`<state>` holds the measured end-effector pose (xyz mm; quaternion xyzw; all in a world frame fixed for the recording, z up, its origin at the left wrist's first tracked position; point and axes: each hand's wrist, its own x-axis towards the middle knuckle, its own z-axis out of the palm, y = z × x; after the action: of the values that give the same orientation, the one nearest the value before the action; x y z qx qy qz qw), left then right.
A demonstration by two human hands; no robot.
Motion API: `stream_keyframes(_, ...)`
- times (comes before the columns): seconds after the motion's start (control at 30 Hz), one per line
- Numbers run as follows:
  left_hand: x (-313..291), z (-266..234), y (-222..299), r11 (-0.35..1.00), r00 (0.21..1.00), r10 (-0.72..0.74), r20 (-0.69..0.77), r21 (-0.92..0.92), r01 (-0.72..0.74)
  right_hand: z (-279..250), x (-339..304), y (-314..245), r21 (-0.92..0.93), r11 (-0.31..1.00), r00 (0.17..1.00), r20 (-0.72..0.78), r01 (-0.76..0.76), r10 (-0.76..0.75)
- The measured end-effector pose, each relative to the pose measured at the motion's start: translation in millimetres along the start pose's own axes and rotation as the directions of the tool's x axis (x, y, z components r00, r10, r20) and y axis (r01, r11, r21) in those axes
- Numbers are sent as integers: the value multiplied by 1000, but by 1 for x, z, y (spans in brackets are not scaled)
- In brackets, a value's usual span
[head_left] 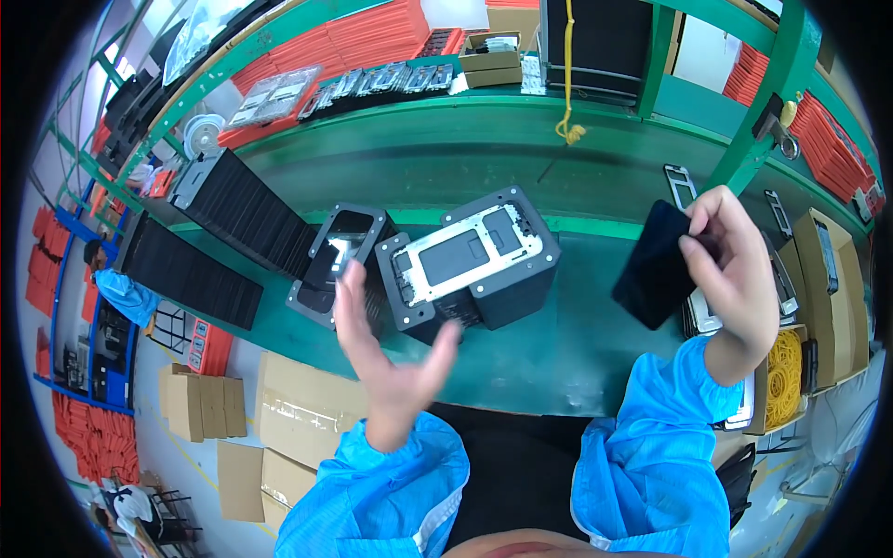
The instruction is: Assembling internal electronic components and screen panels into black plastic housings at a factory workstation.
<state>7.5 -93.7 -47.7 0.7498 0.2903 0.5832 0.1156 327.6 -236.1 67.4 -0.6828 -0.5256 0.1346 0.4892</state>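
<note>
My right hand (735, 270) pinches a black, phone-sized glossy panel (651, 270) by its upper right edge, above the right part of the green bench (586, 353). With fingers and thumb spread, my left hand (386, 363) hovers empty at the bench's front. Just beyond it stands a stack of black trays (521, 298), and a silver phone frame (456, 259) lies in the top one. Left of that, a second stack of trays (379, 223) carries a dark glossy phone part (349, 240); my left fingertips partly cover this stack.
Two long rows of black trays (251, 214) extend on the left. On the right are loose metal frames (681, 186), a box of yellow cord (784, 372) and a cardboard box (837, 279). A yellow cord (569, 74) hangs ahead. Shelves hold red trays (372, 42). Far left, another person (130, 293) appears.
</note>
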Motion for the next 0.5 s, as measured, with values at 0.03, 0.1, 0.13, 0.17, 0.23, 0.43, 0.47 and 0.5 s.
stream_keyframes(0.03,-3,-5,14,988,990,103,91,-128,-91,6,-3,-11,22,988,988,30,153,-154)
stream_keyframes(0.1,-9,-10,50,948,942,200,269,-297,-116,26,-8,-28,55,950,947,70,309,-312)
stream_keyframes(0.13,-14,-3,66,944,912,184,367,-325,-60,43,-6,-33,141,906,904,108,399,-414)
stream_keyframes(0.17,-21,12,75,942,912,185,365,-330,-59,54,-7,-38,215,854,855,121,474,-505)
stream_keyframes(0.23,-33,35,85,941,917,63,393,-330,77,78,-14,-49,277,790,788,148,547,-598)
stream_keyframes(0.43,-69,37,56,800,782,-128,610,-402,445,110,-18,-61,510,769,796,237,387,-558)
stream_keyframes(0.47,-68,36,57,750,764,-140,630,-436,497,110,-17,-60,539,776,809,264,328,-526)
stream_keyframes(0.5,-68,34,58,696,745,-152,649,-465,547,109,-16,-58,538,780,816,262,320,-515)
